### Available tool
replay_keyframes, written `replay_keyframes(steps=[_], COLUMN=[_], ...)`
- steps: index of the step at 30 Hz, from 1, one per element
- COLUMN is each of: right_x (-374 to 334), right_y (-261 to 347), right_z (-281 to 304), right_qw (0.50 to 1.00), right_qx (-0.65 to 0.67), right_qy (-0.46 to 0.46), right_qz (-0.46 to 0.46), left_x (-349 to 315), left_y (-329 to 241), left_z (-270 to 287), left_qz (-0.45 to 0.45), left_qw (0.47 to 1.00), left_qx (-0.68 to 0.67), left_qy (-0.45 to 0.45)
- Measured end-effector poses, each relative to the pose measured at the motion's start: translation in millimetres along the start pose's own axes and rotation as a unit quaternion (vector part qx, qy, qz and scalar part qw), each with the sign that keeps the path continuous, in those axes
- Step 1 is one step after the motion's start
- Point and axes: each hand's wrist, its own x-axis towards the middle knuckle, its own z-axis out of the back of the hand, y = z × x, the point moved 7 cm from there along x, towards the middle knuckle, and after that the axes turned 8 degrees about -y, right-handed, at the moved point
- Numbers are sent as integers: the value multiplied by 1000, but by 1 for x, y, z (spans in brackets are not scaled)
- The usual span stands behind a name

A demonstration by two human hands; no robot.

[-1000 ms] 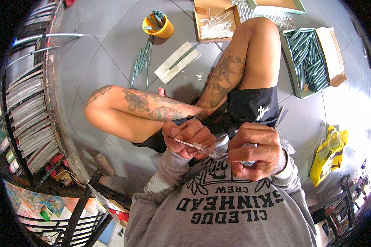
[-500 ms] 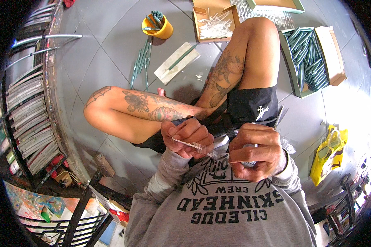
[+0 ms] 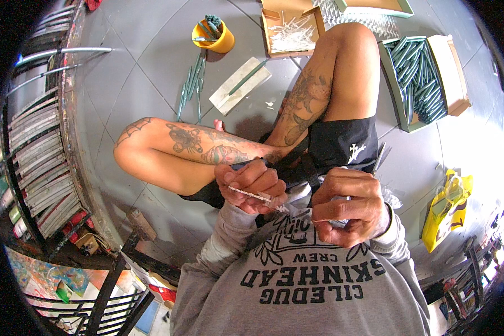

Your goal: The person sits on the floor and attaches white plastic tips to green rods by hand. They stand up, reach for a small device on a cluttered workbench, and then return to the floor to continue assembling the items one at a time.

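- Your left hand (image 3: 251, 185) keeps a closed grip on a thin clear tube (image 3: 251, 194), held level at your chest.
- Your right hand (image 3: 350, 204) pinches a clear plastic sleeve (image 3: 341, 203) just beside the tube's tip.
- Green pens (image 3: 419, 75) fill a box on the floor.

Colours and patterns as recorded. The cup (image 3: 218, 38) at upper centre was yellow, holding dark green sticks. The floor (image 3: 129, 67) was grey tile with thin pale joints. The box (image 3: 417, 78) at upper right was pale green, filled with dark green tubes. The shorts (image 3: 341, 143) were black with a small white mark. The sweatshirt (image 3: 297, 291) was heather grey with black lettering. The bag (image 3: 445, 210) at right was yellow. Both legs bore dark tattoo patterns.
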Motion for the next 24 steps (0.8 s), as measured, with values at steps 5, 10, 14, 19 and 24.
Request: replay_keyframes(steps=[5,10,14,19,24], right_x=[-1,1,0,-1,-1], right_y=[0,1,1,1,1], right_z=[0,0,-1,-1,-2], right_qw=[1000,1000,1000,1000,1000], right_qx=[-4,-6,-9,-7,-5], right_qy=[2,1,4,2,3], right_qz=[-5,-6,-7,0,-4], left_x=[2,4,1,-1,-2], left_y=[-2,-4,-7,-10,-14], left_z=[-6,-11,-8,-7,-7], left_qz=[-7,-5,-11,-22,-34], left_qw=[999,999,999,997,998], left_qx=[-20,-14,-17,-29,-29], left_qy=[27,38,48,63,48])
